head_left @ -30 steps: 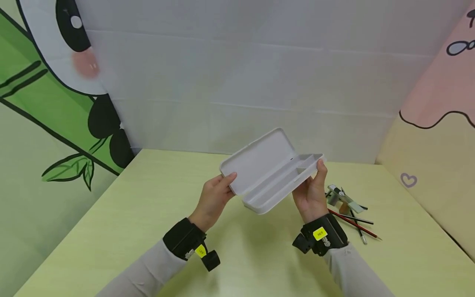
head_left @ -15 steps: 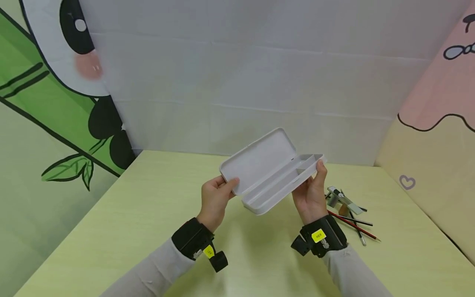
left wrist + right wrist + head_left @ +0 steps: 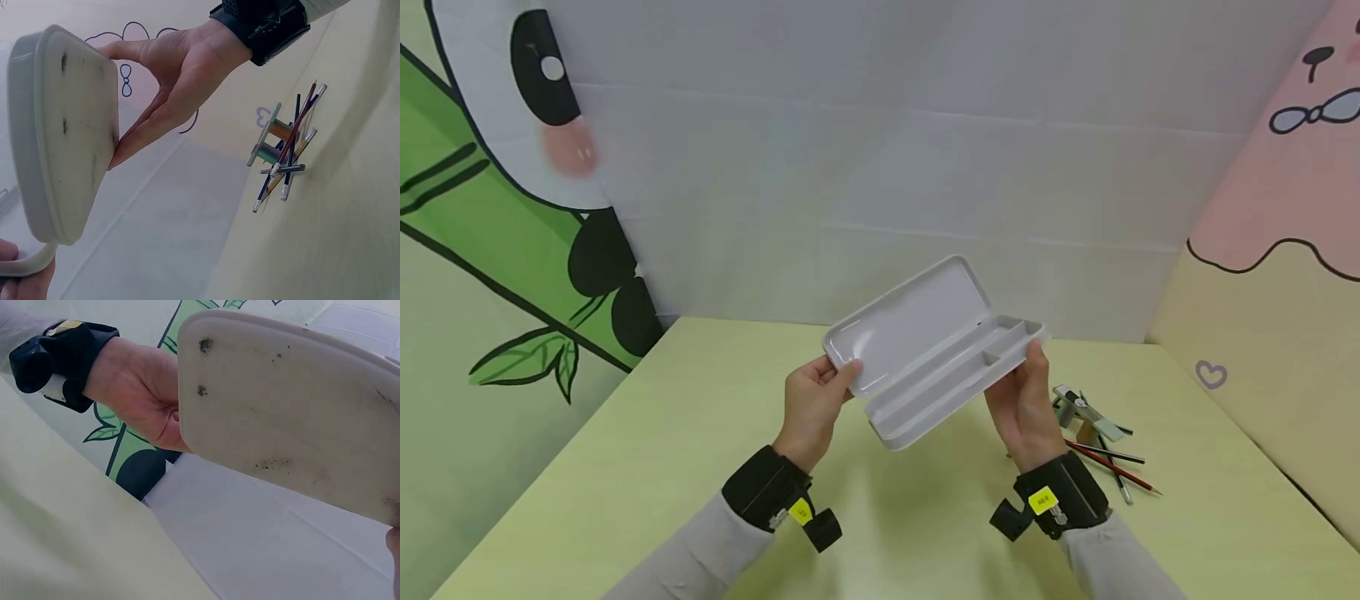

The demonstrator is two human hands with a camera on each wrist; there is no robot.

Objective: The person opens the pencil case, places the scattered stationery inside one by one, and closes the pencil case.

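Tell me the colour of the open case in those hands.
The case is white, seen best in the head view.

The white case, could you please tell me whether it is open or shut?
Open: in the head view, the white case has its lid tilted back, exposing the compartments inside.

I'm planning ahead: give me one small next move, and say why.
Probably lower the open white rectangular case onto the pale yellow tabletop: the left hand and right hand hold it raised and tilted, its compartments look empty, and slim red and black pencils lie loose nearby.
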